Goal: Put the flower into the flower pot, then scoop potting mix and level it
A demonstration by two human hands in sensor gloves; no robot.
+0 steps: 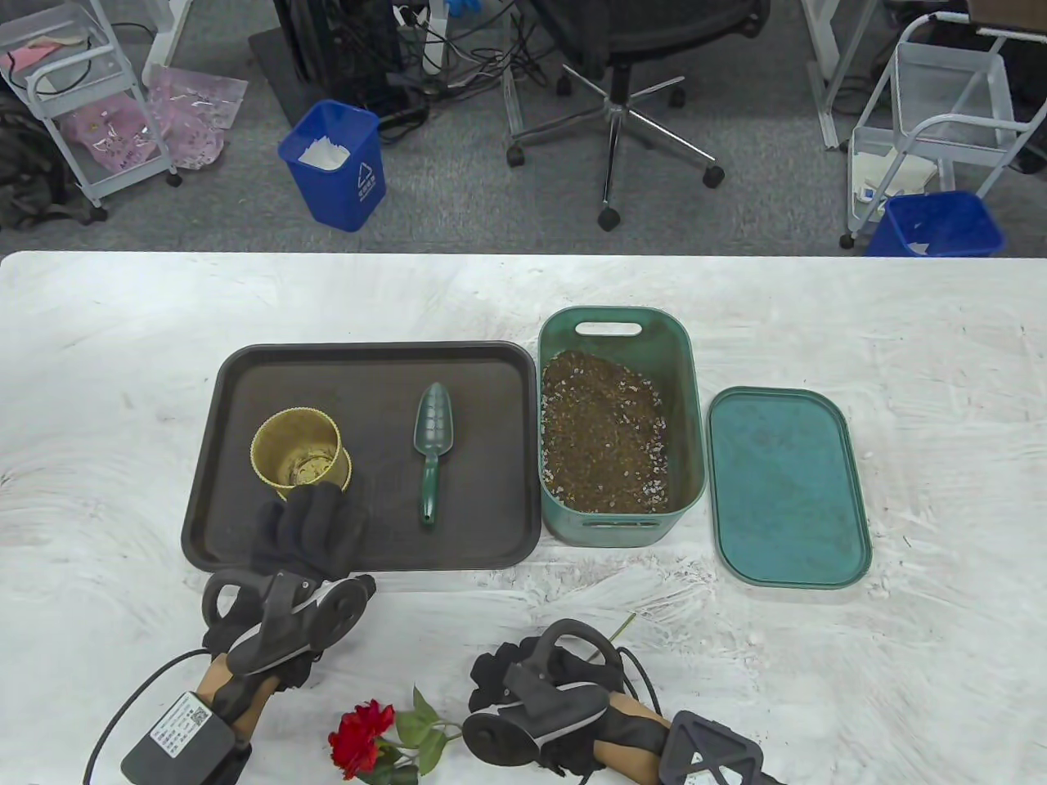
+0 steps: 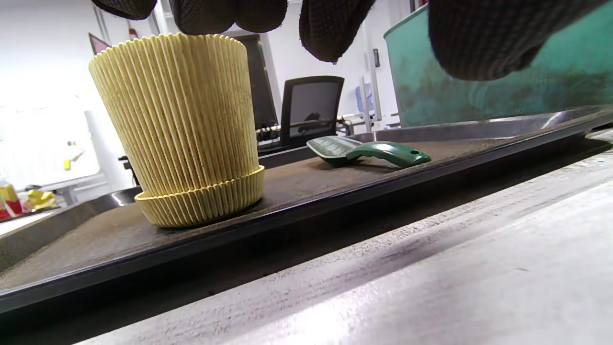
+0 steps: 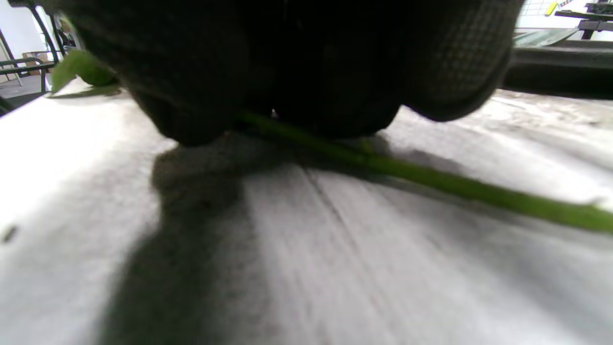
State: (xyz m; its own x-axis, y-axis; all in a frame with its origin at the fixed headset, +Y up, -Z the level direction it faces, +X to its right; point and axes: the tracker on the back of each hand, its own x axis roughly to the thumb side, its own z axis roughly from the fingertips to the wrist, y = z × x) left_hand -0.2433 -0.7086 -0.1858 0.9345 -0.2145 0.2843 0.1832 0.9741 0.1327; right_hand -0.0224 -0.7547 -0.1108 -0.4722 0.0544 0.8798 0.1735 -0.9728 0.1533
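A ribbed yellow flower pot (image 1: 296, 454) stands empty on its saucer at the left of the dark tray (image 1: 483, 384). My left hand (image 1: 315, 511) hovers just in front of the pot (image 2: 182, 124), its fingers (image 2: 330, 28) loosely curled and holding nothing. The flower, a red bloom (image 1: 360, 736) on a green stem, lies on the table near the front edge. My right hand (image 1: 495, 679) is down on the stem (image 3: 431, 184), its fingers (image 3: 297, 96) closed over it. A green trowel (image 1: 431, 450) lies on the tray, handle toward me.
A green bin (image 1: 691, 409) holding potting mix (image 1: 605, 441) sits right of the tray. Its lid (image 1: 785, 486) lies flat further right. Behind the table on the floor are an office chair, blue waste bins and white carts.
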